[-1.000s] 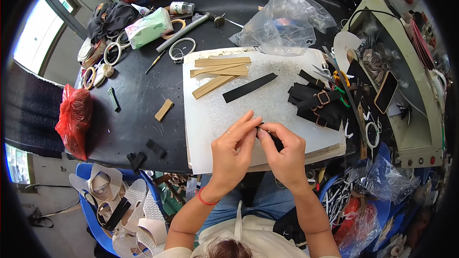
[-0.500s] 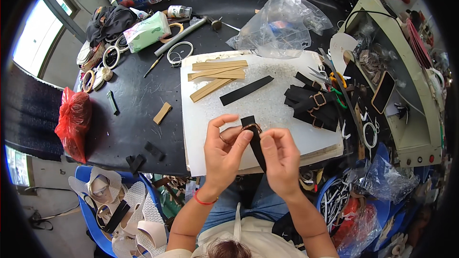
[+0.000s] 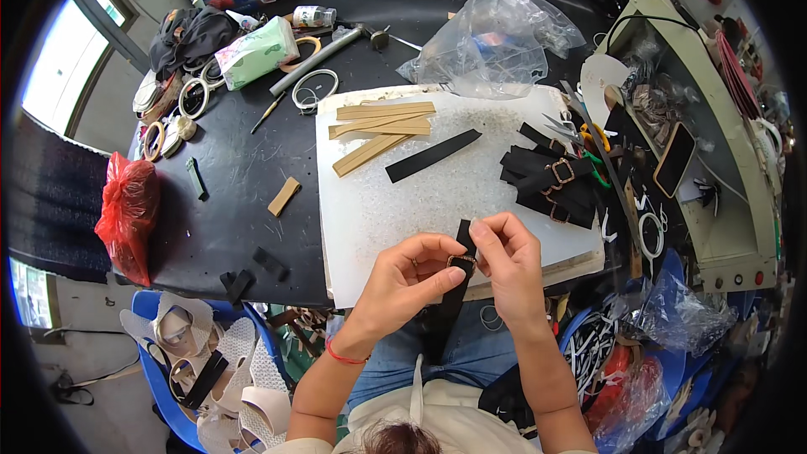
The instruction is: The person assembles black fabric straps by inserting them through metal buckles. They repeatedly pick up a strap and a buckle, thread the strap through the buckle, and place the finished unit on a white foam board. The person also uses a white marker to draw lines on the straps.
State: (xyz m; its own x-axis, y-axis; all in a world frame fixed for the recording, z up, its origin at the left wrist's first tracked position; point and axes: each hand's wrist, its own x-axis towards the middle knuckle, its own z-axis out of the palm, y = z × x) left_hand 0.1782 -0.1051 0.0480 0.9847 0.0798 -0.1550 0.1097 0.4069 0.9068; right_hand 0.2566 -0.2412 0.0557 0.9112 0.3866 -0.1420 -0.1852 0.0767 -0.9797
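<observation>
My left hand and my right hand meet over the near edge of a white cutting board. Together they pinch a black strap with a small metal buckle at the fingertips. The strap's long end hangs down past the board toward my lap. A loose black strip lies on the board further back. Several tan strips lie at the board's far left. A pile of black buckled straps sits on the board's right side.
A clear plastic bag lies behind the board. A hammer, tape rolls and a green packet sit on the black table. A red bag hangs at left. Scissors and clutter crowd the right.
My hands lifted from the board's surface and turned the strap upright, then drew slightly nearer to me; the buckle now sits between the fingertips and the strap hangs down.
</observation>
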